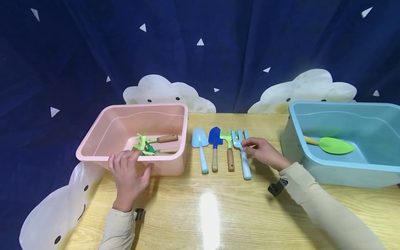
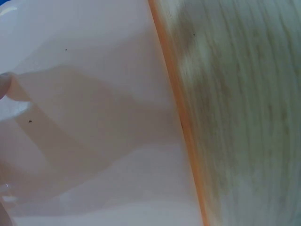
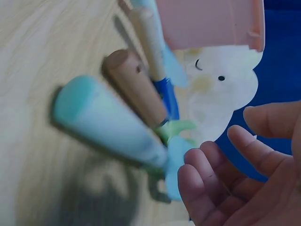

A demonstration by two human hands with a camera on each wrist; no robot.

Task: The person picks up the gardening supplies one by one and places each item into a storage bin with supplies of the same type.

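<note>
In the head view my left hand (image 1: 128,173) holds the near rim of a pink bin (image 1: 131,158), its fingers over the edge and its thumb on the outer wall. One fingertip (image 2: 4,85) shows against that wall in the left wrist view. My right hand (image 1: 264,152) is at the neck of a light blue hand fork (image 1: 245,163), which lies on the table. Its fingers are loosely bent, with fingertips right beside the fork's head in the right wrist view. Left of the fork lie a green rake (image 1: 230,156), a dark blue trowel (image 1: 215,137) and a light blue trowel (image 1: 200,138).
Inside the pink bin are a light green rake (image 1: 142,140) and other wooden-handled green tools (image 1: 167,150). A blue bin (image 1: 343,175) stands at the right, holding a green trowel (image 1: 335,146). Behind the wooden table (image 1: 175,208) hangs a dark blue curtain (image 1: 225,62).
</note>
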